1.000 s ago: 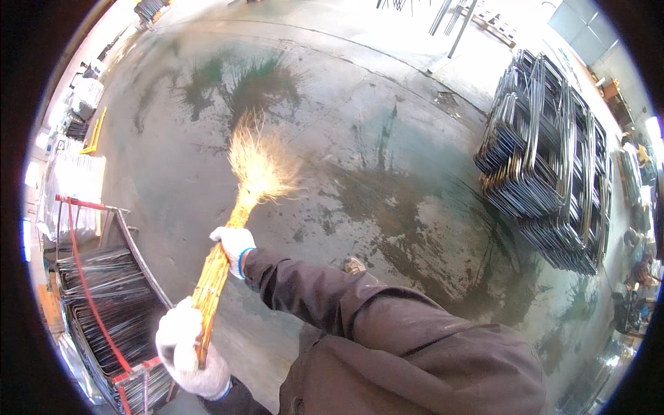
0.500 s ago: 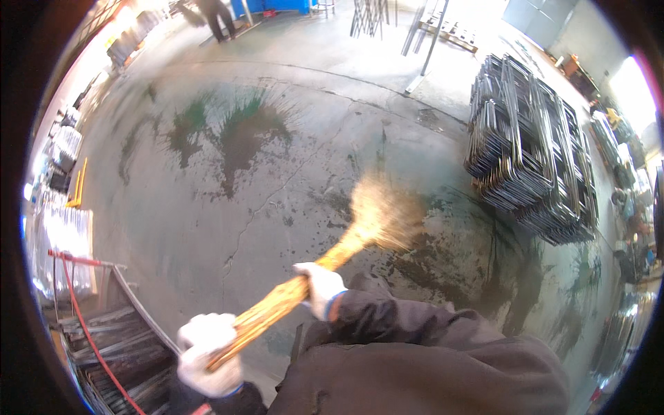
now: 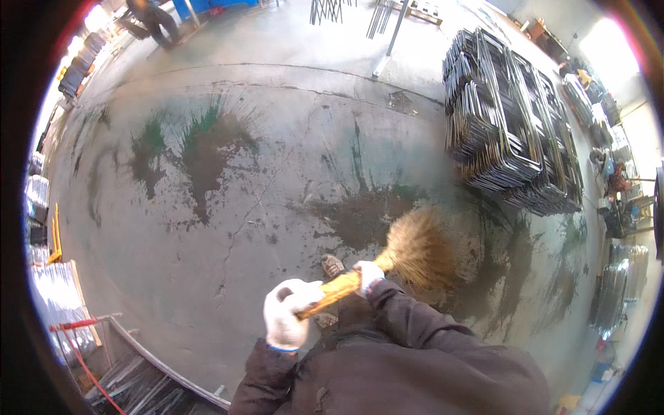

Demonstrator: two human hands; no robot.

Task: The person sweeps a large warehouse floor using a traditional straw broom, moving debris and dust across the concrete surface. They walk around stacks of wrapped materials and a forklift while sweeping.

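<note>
Dark brown jacket (image 3: 422,370) on you. Your left hand (image 3: 287,317), white glove with blue cuff edge, curls around the butt end of a yellow-brown bundled-stick broom (image 3: 335,290); your right hand (image 3: 371,274), also white-gloved, wraps its handle near the head. Broom slants across your front, fan-shaped bristles to your right over dark-stained grey floor (image 3: 270,173); can't tell if they touch it. Beige-and-dark shoe (image 3: 332,264) just beyond the handle. Farther right: black bent-tube metal frames (image 3: 512,131), stacked. Far left: dark-clothed person (image 3: 159,26).
</note>
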